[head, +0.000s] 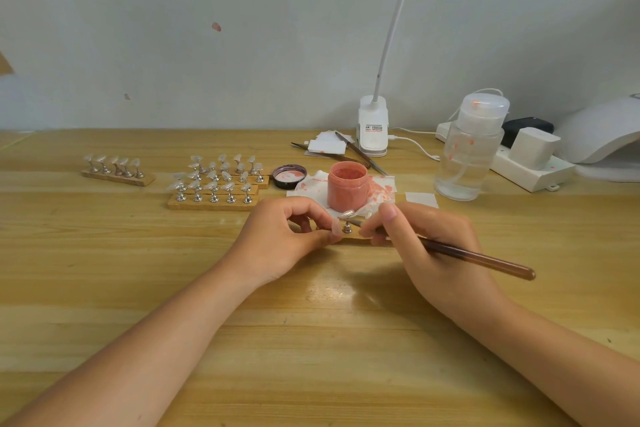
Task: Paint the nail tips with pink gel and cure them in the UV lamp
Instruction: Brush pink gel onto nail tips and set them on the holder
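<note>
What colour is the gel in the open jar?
Pink, a salmon shade; the jar shows best in the head view, just behind the hands.

A: Pretty bright and even, soft daylight look. Glare patch on the wooden table [325,291] just below the hands.

B: Yeah, faint soft shadows under them too. Wide-angle bends the edges, and the corners go a bit mushy.

Views: one, head-worn, wide-angle.
Position: above the near edge of the wooden surface [138,288].
Facing: forward and down, toward the pale wall [242,28].
Nearness: close; both forearms enter from the bottom edge.
Overlap: none, single view.
</note>
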`<move>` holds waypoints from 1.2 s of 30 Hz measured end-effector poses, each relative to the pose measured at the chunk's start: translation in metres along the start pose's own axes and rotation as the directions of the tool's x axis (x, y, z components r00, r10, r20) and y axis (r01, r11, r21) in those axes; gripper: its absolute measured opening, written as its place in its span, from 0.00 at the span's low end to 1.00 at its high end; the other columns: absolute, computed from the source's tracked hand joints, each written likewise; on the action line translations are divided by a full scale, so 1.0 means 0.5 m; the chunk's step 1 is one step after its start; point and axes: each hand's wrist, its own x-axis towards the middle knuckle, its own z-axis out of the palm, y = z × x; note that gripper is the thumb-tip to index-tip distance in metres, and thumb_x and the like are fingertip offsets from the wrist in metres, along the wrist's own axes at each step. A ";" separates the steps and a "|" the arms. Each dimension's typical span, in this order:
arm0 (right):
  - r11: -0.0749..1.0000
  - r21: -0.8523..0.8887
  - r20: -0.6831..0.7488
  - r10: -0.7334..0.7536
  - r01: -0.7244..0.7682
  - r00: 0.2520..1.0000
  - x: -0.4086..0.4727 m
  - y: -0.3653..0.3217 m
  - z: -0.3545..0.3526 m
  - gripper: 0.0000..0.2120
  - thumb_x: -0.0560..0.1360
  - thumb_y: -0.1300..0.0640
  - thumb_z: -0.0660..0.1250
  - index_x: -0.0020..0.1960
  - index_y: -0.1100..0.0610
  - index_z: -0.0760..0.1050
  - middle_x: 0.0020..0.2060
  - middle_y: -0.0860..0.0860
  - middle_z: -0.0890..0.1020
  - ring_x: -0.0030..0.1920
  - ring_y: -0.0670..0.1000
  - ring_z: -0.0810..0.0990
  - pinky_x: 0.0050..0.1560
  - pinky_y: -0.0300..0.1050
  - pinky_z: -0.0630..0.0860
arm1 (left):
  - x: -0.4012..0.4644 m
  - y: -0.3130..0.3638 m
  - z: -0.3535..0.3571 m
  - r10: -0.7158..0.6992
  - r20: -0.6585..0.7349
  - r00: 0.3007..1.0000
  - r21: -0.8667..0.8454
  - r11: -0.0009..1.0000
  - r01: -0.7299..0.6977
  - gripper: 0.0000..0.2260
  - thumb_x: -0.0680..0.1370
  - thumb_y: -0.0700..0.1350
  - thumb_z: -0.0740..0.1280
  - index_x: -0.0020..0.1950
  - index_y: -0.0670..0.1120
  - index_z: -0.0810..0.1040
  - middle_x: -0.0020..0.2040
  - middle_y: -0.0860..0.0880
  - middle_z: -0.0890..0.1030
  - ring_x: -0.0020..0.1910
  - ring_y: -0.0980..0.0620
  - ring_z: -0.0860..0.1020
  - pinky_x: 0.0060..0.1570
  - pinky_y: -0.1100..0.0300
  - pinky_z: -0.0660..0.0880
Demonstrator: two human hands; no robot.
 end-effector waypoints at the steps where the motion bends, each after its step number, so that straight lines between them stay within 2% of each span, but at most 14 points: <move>1: 0.999 -0.033 0.006 -0.002 0.002 1.000 0.002 -0.001 0.001 0.17 0.77 0.47 0.60 0.38 0.55 0.81 0.32 0.45 0.81 0.36 0.41 0.80 0.37 0.35 0.74 | 0.000 -0.001 0.000 -0.004 -0.005 1.000 -0.004 1.000 0.004 0.06 0.67 0.41 0.75 0.33 0.49 0.79 0.22 0.63 0.71 0.22 0.63 0.67 0.25 0.76 0.62; 3: 0.999 -0.022 0.037 0.025 -0.024 0.999 0.001 -0.001 0.002 0.17 0.77 0.48 0.60 0.37 0.55 0.81 0.31 0.45 0.81 0.35 0.41 0.80 0.35 0.33 0.73 | 0.001 -0.002 0.001 -0.004 -0.006 1.000 -0.011 1.000 0.004 0.07 0.67 0.40 0.75 0.33 0.49 0.79 0.22 0.62 0.71 0.22 0.63 0.67 0.25 0.76 0.61; 6: 0.995 0.086 0.028 0.041 -0.043 0.999 -0.005 -0.002 0.000 0.18 0.76 0.47 0.58 0.36 0.54 0.80 0.30 0.46 0.82 0.33 0.41 0.80 0.35 0.31 0.73 | 0.000 -0.001 0.001 0.001 0.006 1.000 -0.010 1.000 -0.001 0.06 0.67 0.40 0.75 0.33 0.49 0.80 0.22 0.63 0.72 0.23 0.64 0.67 0.26 0.75 0.62; 10: 0.999 -0.052 0.020 0.001 0.000 1.000 0.001 -0.003 0.001 0.16 0.77 0.49 0.60 0.39 0.55 0.82 0.32 0.42 0.81 0.36 0.41 0.79 0.37 0.34 0.74 | 0.000 -0.002 0.001 -0.001 -0.007 1.000 -0.011 1.000 0.001 0.06 0.67 0.40 0.75 0.33 0.48 0.80 0.23 0.63 0.72 0.23 0.64 0.67 0.26 0.76 0.62; 14: 0.998 0.060 0.021 0.020 -0.021 1.000 -0.005 -0.005 -0.001 0.17 0.76 0.49 0.58 0.36 0.54 0.80 0.30 0.46 0.81 0.32 0.41 0.79 0.34 0.32 0.73 | 0.000 0.000 0.001 0.009 0.002 1.000 -0.017 1.000 -0.009 0.08 0.67 0.39 0.74 0.33 0.49 0.79 0.23 0.63 0.73 0.23 0.64 0.68 0.27 0.75 0.63; 18: 0.999 -0.042 -0.005 -0.007 0.007 1.000 0.001 -0.005 0.000 0.16 0.77 0.49 0.62 0.39 0.55 0.82 0.33 0.44 0.82 0.36 0.41 0.80 0.37 0.34 0.74 | 0.000 0.000 0.001 -0.002 -0.014 1.000 -0.010 1.000 0.002 0.08 0.67 0.39 0.75 0.33 0.50 0.79 0.23 0.64 0.73 0.24 0.64 0.68 0.27 0.76 0.62; 22: 0.999 0.046 0.024 0.026 -0.027 0.999 -0.005 -0.004 0.000 0.17 0.77 0.49 0.60 0.36 0.55 0.81 0.31 0.45 0.82 0.33 0.41 0.80 0.35 0.31 0.72 | -0.001 0.002 0.000 0.005 0.005 1.000 -0.020 1.000 -0.005 0.08 0.67 0.38 0.74 0.33 0.48 0.79 0.24 0.64 0.74 0.24 0.64 0.68 0.27 0.75 0.63; 26: 0.998 -0.066 0.027 -0.020 0.022 0.999 0.001 -0.004 0.000 0.19 0.76 0.47 0.57 0.39 0.56 0.81 0.33 0.45 0.82 0.37 0.42 0.79 0.37 0.35 0.74 | 0.000 0.002 0.002 -0.011 -0.011 1.000 -0.026 1.000 0.011 0.09 0.67 0.38 0.75 0.32 0.51 0.79 0.25 0.62 0.75 0.25 0.62 0.68 0.27 0.75 0.63; 30: 0.998 0.042 0.036 0.034 -0.035 0.999 -0.004 -0.004 0.000 0.20 0.75 0.46 0.57 0.37 0.55 0.81 0.31 0.45 0.82 0.34 0.41 0.80 0.35 0.33 0.73 | -0.001 0.002 0.001 -0.007 -0.007 1.000 -0.034 0.999 0.006 0.09 0.67 0.38 0.75 0.32 0.50 0.79 0.25 0.62 0.76 0.25 0.63 0.68 0.27 0.74 0.64; 33: 0.999 -0.053 0.026 -0.005 0.006 1.000 0.001 -0.005 -0.001 0.18 0.76 0.46 0.57 0.39 0.53 0.81 0.32 0.43 0.81 0.36 0.41 0.79 0.36 0.33 0.73 | -0.002 0.004 0.002 -0.009 -0.010 1.000 -0.034 0.999 0.009 0.09 0.67 0.38 0.75 0.32 0.50 0.79 0.23 0.62 0.74 0.24 0.63 0.68 0.26 0.74 0.63; 36: 0.999 0.021 0.064 0.039 -0.040 0.997 -0.002 -0.006 -0.001 0.19 0.75 0.44 0.61 0.37 0.55 0.81 0.30 0.46 0.81 0.33 0.41 0.79 0.34 0.32 0.72 | -0.002 0.004 0.002 -0.004 -0.004 1.000 -0.030 1.000 0.004 0.09 0.66 0.38 0.75 0.32 0.50 0.79 0.25 0.62 0.76 0.25 0.63 0.69 0.27 0.74 0.64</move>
